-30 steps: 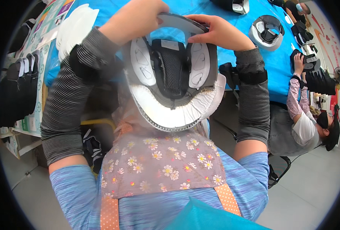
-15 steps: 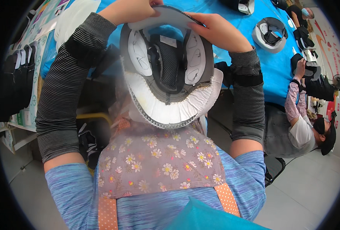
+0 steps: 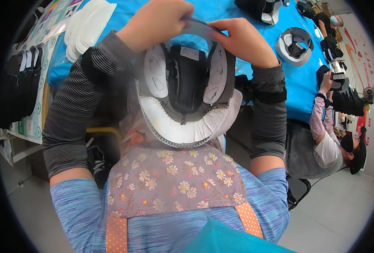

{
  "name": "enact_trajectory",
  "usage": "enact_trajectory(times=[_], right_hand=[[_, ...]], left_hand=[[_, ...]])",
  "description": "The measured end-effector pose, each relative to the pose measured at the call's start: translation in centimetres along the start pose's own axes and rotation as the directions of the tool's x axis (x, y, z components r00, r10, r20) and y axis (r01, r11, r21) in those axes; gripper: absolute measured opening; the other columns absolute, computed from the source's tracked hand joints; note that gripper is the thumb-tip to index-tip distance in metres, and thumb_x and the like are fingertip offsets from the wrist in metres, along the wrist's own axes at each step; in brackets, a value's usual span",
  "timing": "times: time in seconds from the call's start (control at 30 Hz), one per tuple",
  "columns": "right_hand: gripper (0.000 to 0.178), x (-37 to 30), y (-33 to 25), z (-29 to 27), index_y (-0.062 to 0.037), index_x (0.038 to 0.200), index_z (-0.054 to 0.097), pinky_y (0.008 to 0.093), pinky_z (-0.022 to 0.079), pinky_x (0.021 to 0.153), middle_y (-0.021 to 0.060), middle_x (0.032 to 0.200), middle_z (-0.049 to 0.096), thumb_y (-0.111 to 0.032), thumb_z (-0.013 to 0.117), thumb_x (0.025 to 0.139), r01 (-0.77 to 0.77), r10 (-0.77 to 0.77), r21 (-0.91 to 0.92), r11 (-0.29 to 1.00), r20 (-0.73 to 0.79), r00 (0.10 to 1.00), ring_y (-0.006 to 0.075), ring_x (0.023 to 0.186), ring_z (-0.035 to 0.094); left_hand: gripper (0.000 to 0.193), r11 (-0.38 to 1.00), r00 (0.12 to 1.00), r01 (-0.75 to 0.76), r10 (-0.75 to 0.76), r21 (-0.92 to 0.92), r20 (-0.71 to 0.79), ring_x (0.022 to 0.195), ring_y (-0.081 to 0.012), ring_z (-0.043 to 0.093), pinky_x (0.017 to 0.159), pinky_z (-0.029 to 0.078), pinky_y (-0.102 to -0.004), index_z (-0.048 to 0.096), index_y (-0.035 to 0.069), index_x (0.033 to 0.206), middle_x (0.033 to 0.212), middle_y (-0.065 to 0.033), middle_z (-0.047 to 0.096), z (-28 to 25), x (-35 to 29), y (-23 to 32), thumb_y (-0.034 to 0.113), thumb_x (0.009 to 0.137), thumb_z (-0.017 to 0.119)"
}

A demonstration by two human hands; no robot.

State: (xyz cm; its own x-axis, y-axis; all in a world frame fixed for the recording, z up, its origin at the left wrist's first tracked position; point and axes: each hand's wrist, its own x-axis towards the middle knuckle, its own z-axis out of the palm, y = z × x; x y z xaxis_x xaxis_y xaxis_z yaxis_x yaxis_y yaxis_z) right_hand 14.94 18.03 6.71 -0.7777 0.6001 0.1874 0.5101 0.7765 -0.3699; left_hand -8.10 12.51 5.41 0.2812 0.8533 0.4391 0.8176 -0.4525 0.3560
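Observation:
A grey and black helmet liner (image 3: 187, 128) stands upright in front of my chest, its opening facing me. It has white side pads, a black mesh middle strip and a gathered white lower border with zigzag stitching. At its far upper rim my left hand (image 3: 158, 24) is closed, thumb and fingers pinching the edge. My right hand (image 3: 247, 42) grips the same rim a little to the right, its thumb stretched along the edge. Between the two hands the rim looks bent and folded. My left fingertips are partly hidden behind the hand.
A blue-covered table (image 3: 254, 80) lies beyond. White flat oval pieces (image 3: 88, 29) are stacked at the far left; another liner (image 3: 294, 45) sits at the right. Dark padded pieces (image 3: 20, 80) hang at left. A co-worker (image 3: 328, 152) handles black pieces at the right.
My left hand has moved right and nearer, closer to the right hand. The liner has shifted slightly toward me and to the right, and its upper rim is pinched narrower.

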Motion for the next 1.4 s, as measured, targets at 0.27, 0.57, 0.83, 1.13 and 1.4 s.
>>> enact_trajectory(times=[0.27, 0.57, 0.83, 1.13, 1.4], right_hand=[[0.018, 0.1, -2.5, 0.8, -0.0087, 0.089, 0.077, 0.0422, 0.054, 0.064, 0.0149, 0.074, 0.068, -0.024, 0.068, 0.086, -0.018, -0.009, -0.273, 0.962, -0.099, 0.995, 0.0345, 0.072, 0.068], [0.017, 0.1, -3.0, 2.0, -0.0090, 0.079, 0.074, 0.0419, 0.053, 0.060, 0.0134, 0.070, 0.066, -0.025, 0.070, 0.085, 0.006, -0.079, -0.416, 0.909, -0.158, 0.984, 0.0324, 0.068, 0.067], [0.018, -0.2, -3.0, 2.2, -0.0096, 0.077, 0.073, 0.0403, 0.052, 0.058, 0.0121, 0.068, 0.065, -0.025, 0.070, 0.086, -0.033, -0.045, -0.406, 0.913, -0.182, 0.982, 0.0313, 0.066, 0.067], [0.020, -0.9, -2.8, 3.0, -0.0082, 0.077, 0.072, 0.0416, 0.051, 0.056, 0.0126, 0.066, 0.064, -0.026, 0.069, 0.087, -0.029, -0.073, -0.352, 0.935, -0.274, 0.959, 0.0320, 0.064, 0.066], [0.021, -1.0, -2.7, 3.7, -0.0077, 0.076, 0.070, 0.0420, 0.050, 0.054, 0.0129, 0.066, 0.064, -0.026, 0.069, 0.087, -0.018, -0.087, -0.310, 0.950, -0.320, 0.943, 0.0325, 0.062, 0.065]], left_hand=[[0.020, 0.989, 1.000, 0.002, 0.003, 0.148, -0.030, 0.070, -0.0321, 0.063, 0.064, 0.050, -0.0396, 0.064, 0.001, 0.088, 0.077, -0.0144, 0.065, -0.1, -3.0, -1.0, 0.020, 0.088, 0.071], [0.026, 0.998, 0.997, 0.025, -0.021, 0.057, -0.077, 0.069, -0.0345, 0.059, 0.061, 0.045, -0.0409, 0.059, 0.001, 0.084, 0.077, -0.0151, 0.059, 0.2, -4.7, -1.6, 0.023, 0.088, 0.072], [0.028, 0.989, 0.982, 0.141, -0.133, 0.053, -0.138, 0.064, -0.0298, 0.058, 0.058, 0.044, -0.0381, 0.061, 0.000, 0.083, 0.076, -0.0128, 0.060, 0.7, -6.7, -1.2, 0.025, 0.088, 0.073], [0.035, 0.954, 0.959, 0.283, -0.278, 0.095, -0.063, 0.058, -0.0345, 0.055, 0.053, 0.042, -0.0404, 0.062, 0.001, 0.077, 0.064, -0.0162, 0.056, 0.0, -8.1, -1.0, 0.031, 0.091, 0.071], [0.039, 0.971, 0.970, 0.225, -0.215, 0.079, -0.117, 0.056, -0.0356, 0.055, 0.051, 0.038, -0.0414, 0.060, 0.003, 0.072, 0.063, -0.0169, 0.056, 0.9, -8.8, -0.8, 0.035, 0.092, 0.070]])
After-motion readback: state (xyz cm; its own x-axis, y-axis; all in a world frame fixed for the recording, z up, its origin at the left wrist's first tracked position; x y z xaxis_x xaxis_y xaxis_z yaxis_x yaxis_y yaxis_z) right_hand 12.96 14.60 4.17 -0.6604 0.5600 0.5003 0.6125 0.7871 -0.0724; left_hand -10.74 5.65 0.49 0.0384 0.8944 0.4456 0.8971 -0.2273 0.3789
